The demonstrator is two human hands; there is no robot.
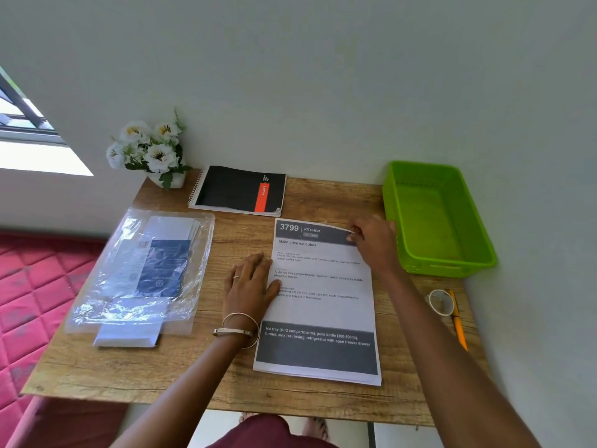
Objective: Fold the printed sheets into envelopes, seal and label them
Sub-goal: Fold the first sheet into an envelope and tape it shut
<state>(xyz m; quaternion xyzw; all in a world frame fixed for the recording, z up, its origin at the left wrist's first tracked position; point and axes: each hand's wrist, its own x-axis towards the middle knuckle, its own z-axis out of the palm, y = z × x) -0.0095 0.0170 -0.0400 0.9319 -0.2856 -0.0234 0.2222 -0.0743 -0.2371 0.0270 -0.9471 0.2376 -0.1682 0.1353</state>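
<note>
Pinching the far right corner of the top printed sheet (pixel 318 295), the fingers (pixel 352 232) of our right hand (pixel 374 242) curl closed on the paper and lift that corner slightly off the stack. Our left hand (pixel 250 282) lies flat with straight, slightly spread fingers on the stack's left edge (a ring and two bangles show on that side), thumb resting on the print. The stack sits on the wooden bench (pixel 326 195). Left of the stack lies a clear plastic bag (pixel 139 273) holding envelopes. Beyond the stack rests a black spiral notebook (pixel 239 190), with a pot of white flowers (pixel 148 150) further left. Right of the stack stands a green basket (pixel 436 218), and nearer us a tape roll (pixel 441 302) beside an orange pen (pixel 458 321).
</note>
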